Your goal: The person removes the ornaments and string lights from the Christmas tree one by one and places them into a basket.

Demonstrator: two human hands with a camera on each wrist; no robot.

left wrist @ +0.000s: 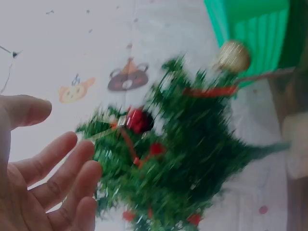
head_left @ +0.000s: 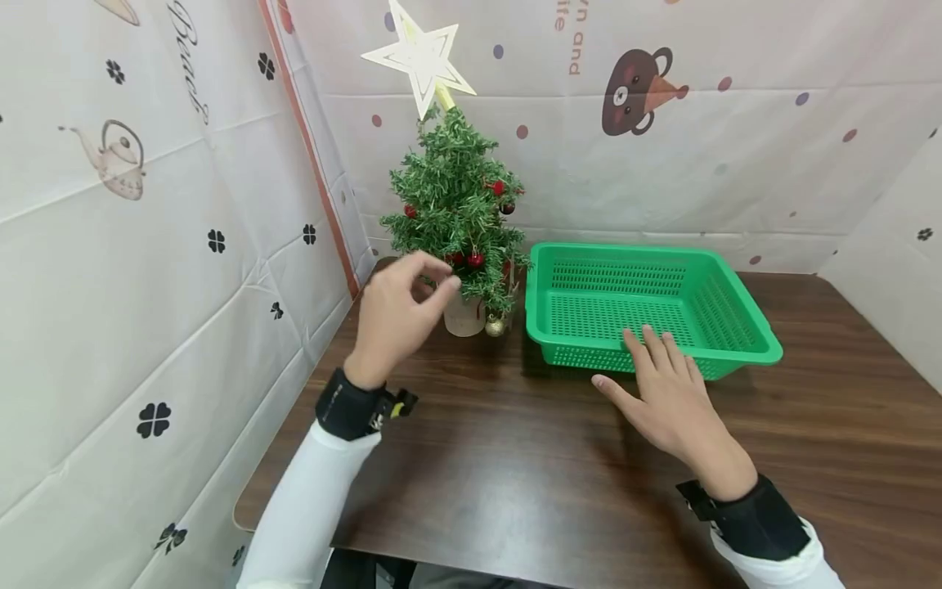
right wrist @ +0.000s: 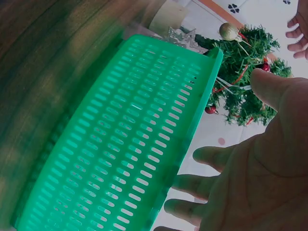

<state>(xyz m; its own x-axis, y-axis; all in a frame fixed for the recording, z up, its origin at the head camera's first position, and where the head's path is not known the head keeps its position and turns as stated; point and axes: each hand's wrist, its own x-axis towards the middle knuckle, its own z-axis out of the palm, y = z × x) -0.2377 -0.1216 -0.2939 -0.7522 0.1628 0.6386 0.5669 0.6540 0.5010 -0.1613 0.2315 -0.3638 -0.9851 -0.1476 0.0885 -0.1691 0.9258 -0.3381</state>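
A small green Christmas tree [head_left: 456,184] stands in a pale pot [head_left: 464,317], with a cream star [head_left: 423,57] on its top. Red baubles [head_left: 475,260] hang among the branches, and a gold bauble [head_left: 495,327] dangles low beside the pot. My left hand [head_left: 397,315] is in front of the tree's lower left, fingers loosely bent and holding nothing. In the left wrist view its fingertips are close to a dark red bauble [left wrist: 138,120]. My right hand [head_left: 666,401], fingers spread, hovers at the near rim of a green plastic basket [head_left: 655,252]; contact is unclear.
The basket sits right of the tree on a dark wooden table [head_left: 471,474]. Printed cloth [head_left: 706,164] hangs behind and on both sides. A silver star ornament [right wrist: 185,39] shows beyond the basket in the right wrist view.
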